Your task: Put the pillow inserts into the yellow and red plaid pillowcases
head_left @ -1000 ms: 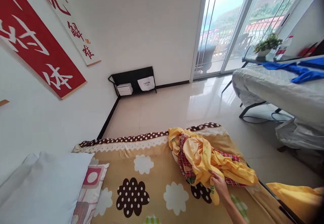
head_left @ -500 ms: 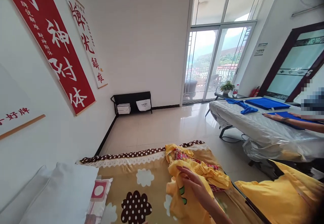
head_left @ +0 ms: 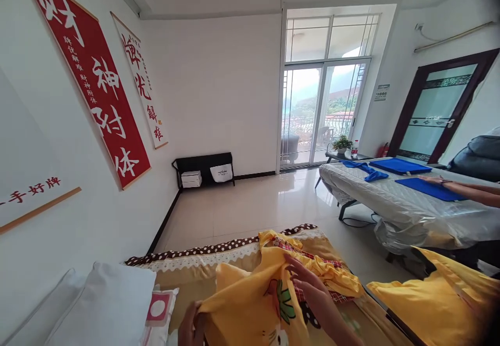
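A yellow cloth (head_left: 246, 301) printed with a green-leaved figure and part of a cartoon face is stretched between my hands, above the bed cover. My left hand (head_left: 190, 326), low and partly cut off by the bottom edge, is closed on its left corner. At its upper right edge my right hand (head_left: 310, 289) pinches the fabric. Just beyond my right hand lies more crumpled yellow cloth (head_left: 336, 278) with red plaid trim (head_left: 344, 298). Beneath everything spreads a tan bed cover (head_left: 211, 255) with a brown polka-dot border.
White pillows (head_left: 105, 304) and a pink-and-white patterned one (head_left: 160, 307) lie at left. A yellow pillow (head_left: 433, 294) is at right. Beyond it, another person's hands (head_left: 433, 180) rest on a blue cloth (head_left: 420, 188) over a plastic-covered mattress (head_left: 363, 192). A black rack (head_left: 203, 163) stands by the wall.
The yellow cloth has been raised and spread leftward, showing more of its print. My left hand has come into view holding its corner. The view has tilted up slightly and turned right.
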`<state>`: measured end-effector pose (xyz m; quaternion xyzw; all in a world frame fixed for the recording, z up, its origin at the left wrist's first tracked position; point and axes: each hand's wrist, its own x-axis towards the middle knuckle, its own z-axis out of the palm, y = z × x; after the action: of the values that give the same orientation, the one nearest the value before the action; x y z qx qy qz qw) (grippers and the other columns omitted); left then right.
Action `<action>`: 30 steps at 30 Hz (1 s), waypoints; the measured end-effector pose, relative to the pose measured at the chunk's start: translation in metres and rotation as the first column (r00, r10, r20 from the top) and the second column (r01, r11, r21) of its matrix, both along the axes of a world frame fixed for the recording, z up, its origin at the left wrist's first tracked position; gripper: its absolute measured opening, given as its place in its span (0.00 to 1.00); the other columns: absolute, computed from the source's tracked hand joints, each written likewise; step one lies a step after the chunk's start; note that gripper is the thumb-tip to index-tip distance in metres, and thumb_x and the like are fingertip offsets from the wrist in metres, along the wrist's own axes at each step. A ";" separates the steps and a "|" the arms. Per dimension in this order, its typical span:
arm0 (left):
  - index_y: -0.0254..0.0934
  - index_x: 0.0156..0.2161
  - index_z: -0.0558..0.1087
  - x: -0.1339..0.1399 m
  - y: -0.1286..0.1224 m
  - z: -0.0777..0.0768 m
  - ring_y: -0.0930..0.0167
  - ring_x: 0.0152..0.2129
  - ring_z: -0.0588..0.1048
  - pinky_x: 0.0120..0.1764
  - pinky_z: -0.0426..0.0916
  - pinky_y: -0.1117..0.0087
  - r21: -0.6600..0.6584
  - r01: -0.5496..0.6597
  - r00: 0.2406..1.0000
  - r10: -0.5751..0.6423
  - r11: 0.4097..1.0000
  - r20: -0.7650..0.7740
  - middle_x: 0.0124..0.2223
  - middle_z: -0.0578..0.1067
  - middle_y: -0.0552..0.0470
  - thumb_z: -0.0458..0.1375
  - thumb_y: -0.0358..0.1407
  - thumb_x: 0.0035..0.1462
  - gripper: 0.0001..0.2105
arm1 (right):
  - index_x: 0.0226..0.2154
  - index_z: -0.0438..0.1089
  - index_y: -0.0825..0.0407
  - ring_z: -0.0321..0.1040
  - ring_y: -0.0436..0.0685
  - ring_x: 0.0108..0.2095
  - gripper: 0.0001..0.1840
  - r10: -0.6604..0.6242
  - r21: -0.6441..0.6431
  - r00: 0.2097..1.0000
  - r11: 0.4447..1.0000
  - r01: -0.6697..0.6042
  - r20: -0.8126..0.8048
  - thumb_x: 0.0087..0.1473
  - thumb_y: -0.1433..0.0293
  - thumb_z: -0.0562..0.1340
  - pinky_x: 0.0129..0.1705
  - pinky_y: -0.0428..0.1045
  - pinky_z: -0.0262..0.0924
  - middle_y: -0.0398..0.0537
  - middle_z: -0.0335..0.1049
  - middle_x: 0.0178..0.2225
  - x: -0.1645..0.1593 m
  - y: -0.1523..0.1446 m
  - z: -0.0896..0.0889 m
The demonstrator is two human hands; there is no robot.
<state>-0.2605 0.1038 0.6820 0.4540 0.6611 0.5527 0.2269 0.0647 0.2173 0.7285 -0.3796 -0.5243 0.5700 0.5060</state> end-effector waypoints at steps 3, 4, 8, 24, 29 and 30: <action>0.39 0.31 0.74 -0.015 0.007 0.039 0.65 0.26 0.73 0.31 0.71 0.68 0.069 -0.032 0.996 0.027 0.997 0.080 0.26 0.74 0.51 0.58 0.58 0.49 0.22 | 0.53 0.73 0.44 0.61 0.67 0.60 0.32 0.097 -0.011 0.991 0.995 -0.096 0.098 0.46 0.52 0.64 0.60 0.61 0.57 0.53 0.67 0.59 -0.018 0.017 -0.024; 0.39 0.30 0.73 -0.016 0.010 0.050 0.66 0.25 0.72 0.30 0.70 0.69 0.070 -0.051 0.991 0.042 0.996 0.123 0.26 0.73 0.52 0.59 0.57 0.47 0.21 | 0.53 0.73 0.44 0.60 0.67 0.61 0.34 0.134 -0.006 0.980 0.991 -0.134 0.148 0.44 0.50 0.64 0.61 0.61 0.56 0.53 0.67 0.60 -0.026 0.021 -0.031; 0.37 0.29 0.73 -0.010 0.027 0.076 0.67 0.27 0.73 0.31 0.70 0.68 0.021 -0.161 0.885 0.134 0.987 0.446 0.28 0.74 0.52 0.63 0.53 0.39 0.20 | 0.53 0.73 0.44 0.55 0.69 0.64 0.36 0.225 0.043 0.922 0.967 -0.250 0.314 0.44 0.45 0.64 0.63 0.62 0.51 0.55 0.63 0.62 -0.064 0.014 -0.053; 0.39 0.15 0.51 0.005 -0.013 0.112 0.77 0.19 0.50 0.22 0.46 0.71 -0.187 0.325 0.946 -0.320 0.927 0.058 0.18 0.49 0.58 0.58 0.52 0.47 0.25 | 0.62 0.62 0.43 0.59 0.68 0.61 0.40 0.157 0.085 0.454 0.879 -0.469 0.877 0.44 0.72 0.60 0.63 0.64 0.45 0.54 0.63 0.62 -0.147 -0.067 -0.126; 0.39 0.17 0.55 -0.027 -0.048 0.140 0.75 0.19 0.53 0.22 0.50 0.72 -0.268 0.303 0.940 -0.333 0.914 -0.072 0.19 0.53 0.57 0.56 0.55 0.51 0.26 | 0.41 0.77 0.45 0.70 0.62 0.49 0.23 0.138 0.152 0.529 0.870 -0.469 0.837 0.49 0.74 0.51 0.56 0.58 0.54 0.49 0.77 0.46 -0.118 -0.043 -0.133; 0.38 0.18 0.58 -0.037 -0.053 0.143 0.75 0.20 0.55 0.23 0.52 0.73 -0.282 0.276 0.943 -0.316 0.919 -0.106 0.20 0.55 0.57 0.57 0.55 0.50 0.25 | 0.40 0.77 0.46 0.72 0.61 0.46 0.23 0.132 0.166 0.582 0.887 -0.431 0.802 0.48 0.73 0.50 0.54 0.57 0.57 0.49 0.78 0.43 -0.108 -0.033 -0.129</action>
<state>-0.2970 0.0507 0.8248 0.5547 0.6671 0.3838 0.3162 -0.0430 0.1840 0.5994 -0.4019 -0.8343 0.3251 0.1916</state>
